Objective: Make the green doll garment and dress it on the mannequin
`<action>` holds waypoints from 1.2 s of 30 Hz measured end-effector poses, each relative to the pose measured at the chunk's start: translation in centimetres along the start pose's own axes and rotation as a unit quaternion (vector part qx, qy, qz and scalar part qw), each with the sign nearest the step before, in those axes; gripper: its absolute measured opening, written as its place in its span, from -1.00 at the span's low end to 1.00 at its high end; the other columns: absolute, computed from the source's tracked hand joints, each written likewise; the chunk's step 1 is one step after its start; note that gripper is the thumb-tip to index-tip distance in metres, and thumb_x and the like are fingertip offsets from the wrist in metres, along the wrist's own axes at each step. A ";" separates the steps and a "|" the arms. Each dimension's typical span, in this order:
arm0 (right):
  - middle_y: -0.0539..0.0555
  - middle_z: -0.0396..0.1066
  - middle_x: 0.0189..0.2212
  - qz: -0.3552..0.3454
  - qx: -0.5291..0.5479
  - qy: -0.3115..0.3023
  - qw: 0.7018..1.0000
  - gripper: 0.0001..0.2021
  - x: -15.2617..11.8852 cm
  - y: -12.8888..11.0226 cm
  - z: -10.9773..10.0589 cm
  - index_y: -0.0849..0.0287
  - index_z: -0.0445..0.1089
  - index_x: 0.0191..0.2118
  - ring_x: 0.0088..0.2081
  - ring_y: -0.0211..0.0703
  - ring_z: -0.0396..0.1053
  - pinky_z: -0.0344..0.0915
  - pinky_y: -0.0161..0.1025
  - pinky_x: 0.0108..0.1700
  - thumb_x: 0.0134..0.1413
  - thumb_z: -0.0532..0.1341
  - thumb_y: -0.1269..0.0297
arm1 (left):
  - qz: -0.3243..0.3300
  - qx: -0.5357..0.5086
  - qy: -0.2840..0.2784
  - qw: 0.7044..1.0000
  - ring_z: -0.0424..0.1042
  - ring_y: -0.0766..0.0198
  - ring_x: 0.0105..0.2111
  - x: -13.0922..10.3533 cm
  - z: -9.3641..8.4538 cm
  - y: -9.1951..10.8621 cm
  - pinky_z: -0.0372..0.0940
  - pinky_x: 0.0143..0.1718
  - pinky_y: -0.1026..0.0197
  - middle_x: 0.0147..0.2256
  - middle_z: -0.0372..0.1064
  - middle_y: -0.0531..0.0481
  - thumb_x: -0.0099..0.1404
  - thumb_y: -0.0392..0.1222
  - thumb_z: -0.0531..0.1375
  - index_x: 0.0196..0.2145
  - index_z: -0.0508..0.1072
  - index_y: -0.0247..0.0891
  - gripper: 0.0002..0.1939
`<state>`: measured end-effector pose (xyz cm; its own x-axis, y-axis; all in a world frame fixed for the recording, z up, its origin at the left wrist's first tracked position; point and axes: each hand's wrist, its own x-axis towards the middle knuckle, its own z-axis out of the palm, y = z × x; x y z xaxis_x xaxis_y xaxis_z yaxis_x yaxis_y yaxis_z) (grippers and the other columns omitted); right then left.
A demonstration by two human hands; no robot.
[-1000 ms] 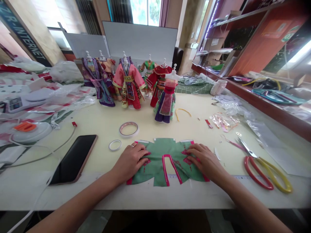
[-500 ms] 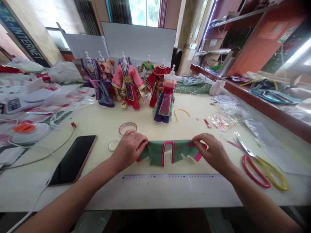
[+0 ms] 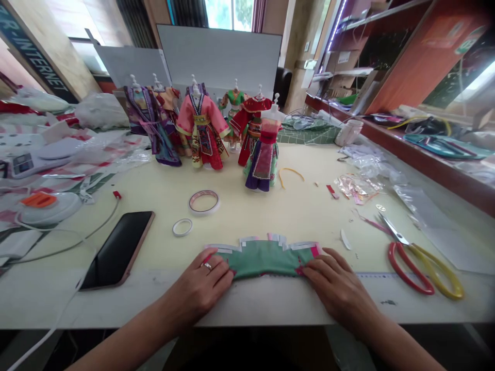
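From where I stand, both hands are down at the near side of the table [image 3: 240, 211], to the right of the phone [image 3: 118, 250]. The left hand [image 3: 203, 286], the closer of the two to the phone, has its fingers bent and close together, a ring [image 3: 208, 266] on one of them, and its fingertips rest on the near end of a small green cloth [image 3: 263, 257]. The right hand [image 3: 342, 286], farther from the phone, is flatter, its fingers loosely stretched onto the cloth's other end. I can't make out either thumb well enough to tell whether the cloth is pinched or simply pressed down. The cloth lies to the right of the phone, white strips [image 3: 304, 246] along its far edge and pink trim [image 3: 315, 251] at the end away from the phone.

Half a second ago the cloth was lifted between the fingers, its pink-edged opening hanging down and the ruler [image 3: 373, 275] bared below. Now it's down again, nearer the table's front edge, the opening tucked out of sight, and only a stretch of ruler shows, beyond the right hand from the phone. The phone, the larger tape roll [image 3: 204, 211] just beyond it to the right and the scissors [image 3: 405, 242] far to its right lie where they did.
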<state>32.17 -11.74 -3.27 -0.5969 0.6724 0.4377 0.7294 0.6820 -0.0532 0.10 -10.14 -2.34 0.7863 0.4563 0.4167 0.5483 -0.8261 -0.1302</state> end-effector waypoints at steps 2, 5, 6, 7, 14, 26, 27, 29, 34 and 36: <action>0.13 0.41 -0.30 0.014 0.006 -0.005 1.000 -0.77 -0.6 -0.4 0.2 0.19 0.39 -0.17 -0.21 -0.08 0.34 0.17 0.07 0.07 0.08 0.07 0.52 | -0.029 -0.028 -0.017 0.999 0.35 0.19 -0.27 -0.5 0.1 0.5 0.17 0.01 -0.04 -0.34 0.41 -0.09 0.24 -0.39 0.09 -0.23 0.42 -0.33 -0.84; 0.15 0.40 -0.27 0.017 0.014 0.003 1.000 -0.77 -0.8 -0.6 0.0 0.22 0.38 -0.15 -0.19 -0.08 0.33 0.18 0.06 0.05 0.10 0.07 0.50 | -0.070 -0.073 -0.014 0.995 0.35 0.19 -0.27 -0.8 -0.2 0.7 0.22 -0.07 0.02 -0.32 0.40 -0.08 0.24 -0.32 0.12 -0.20 0.41 -0.31 -0.83; 0.16 0.40 -0.26 0.016 0.016 0.007 1.000 -0.78 -0.8 -0.6 0.0 0.22 0.38 -0.15 -0.18 -0.08 0.32 0.19 0.05 0.04 0.11 0.07 0.49 | -0.080 -0.084 -0.007 0.993 0.35 0.19 -0.27 -1.0 -0.2 0.8 0.23 -0.10 0.04 -0.32 0.40 -0.07 0.24 -0.32 0.12 -0.19 0.41 -0.31 -0.83; 0.16 0.40 -0.25 0.016 0.017 0.010 1.000 -0.78 -0.8 -0.6 0.0 0.23 0.38 -0.15 -0.18 -0.09 0.32 0.19 0.04 0.04 0.12 0.07 0.49 | -0.090 -0.092 0.004 0.992 0.35 0.20 -0.28 -1.1 -0.2 0.8 0.24 -0.13 0.06 -0.32 0.40 -0.07 0.24 -0.33 0.12 -0.19 0.41 -0.30 -0.84; 0.19 0.37 -0.23 0.009 0.017 0.012 1.000 -0.78 -0.6 -0.8 0.2 0.29 0.38 -0.13 -0.15 -0.07 0.30 0.15 0.04 0.05 0.13 0.08 0.49 | -0.250 -0.081 0.050 0.963 0.35 0.22 -0.27 -2.1 0.1 -0.5 0.25 -0.18 0.13 -0.29 0.42 -0.04 0.29 -0.33 0.06 -0.24 0.40 -0.29 -0.87; 0.16 0.38 -0.28 0.003 0.035 0.025 0.999 -0.83 0.7 -1.2 0.9 0.28 0.39 -0.20 -0.20 -0.10 0.30 0.21 -0.01 -0.01 0.10 0.10 0.49 | -0.334 -0.052 -0.065 0.939 0.33 0.19 -0.31 -1.6 0.7 -1.5 0.25 -0.28 0.13 -0.28 0.37 -0.02 0.31 -0.26 0.02 -0.28 0.38 -0.27 -0.85; 0.16 0.39 -0.28 0.005 0.036 0.025 0.999 -0.83 0.8 -1.2 0.9 0.27 0.39 -0.21 -0.21 -0.11 0.31 0.21 -0.02 -0.01 0.11 0.09 0.48 | -0.334 -0.053 -0.067 0.939 0.33 0.19 -0.31 -1.6 0.7 -1.5 0.25 -0.28 0.13 -0.30 0.36 -0.02 0.31 -0.26 0.02 -0.30 0.39 -0.27 -0.84; 0.16 0.39 -0.28 0.009 0.035 0.021 0.999 -0.83 0.8 -1.3 0.9 0.27 0.39 -0.21 -0.21 -0.11 0.31 0.21 -0.02 -0.01 0.11 0.10 0.47 | -0.335 -0.054 -0.068 0.938 0.32 0.19 -0.31 -1.5 0.7 -1.5 0.25 -0.28 0.13 -0.31 0.36 -0.02 0.32 -0.26 0.01 -0.33 0.39 -0.27 -0.83; 0.15 0.39 -0.27 0.015 0.034 0.018 0.999 -0.84 0.8 -1.4 0.9 0.27 0.39 -0.20 -0.21 -0.11 0.32 0.22 -0.02 -0.01 0.10 0.11 0.46 | -0.336 -0.057 -0.060 0.938 0.33 0.20 -0.32 -1.6 0.7 -1.6 0.26 -0.29 0.12 -0.29 0.37 -0.03 0.31 -0.25 0.02 -0.28 0.38 -0.26 -0.85; 0.14 0.39 -0.27 0.019 0.035 0.022 0.999 -0.83 0.7 -1.4 0.7 0.27 0.38 -0.19 -0.21 -0.12 0.32 0.21 -0.02 -0.01 0.11 0.11 0.46 | -0.331 -0.057 -0.040 0.941 0.34 0.20 -0.31 -1.8 0.5 -1.6 0.27 -0.27 0.12 -0.27 0.37 -0.04 0.31 -0.25 0.03 -0.23 0.37 -0.26 -0.85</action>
<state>30.52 -12.01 -3.56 -0.5530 0.6864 0.4723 0.7255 0.6754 -0.1320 -2.06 -9.44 -3.37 0.3050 0.9026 0.3039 0.8948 -0.3809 0.2331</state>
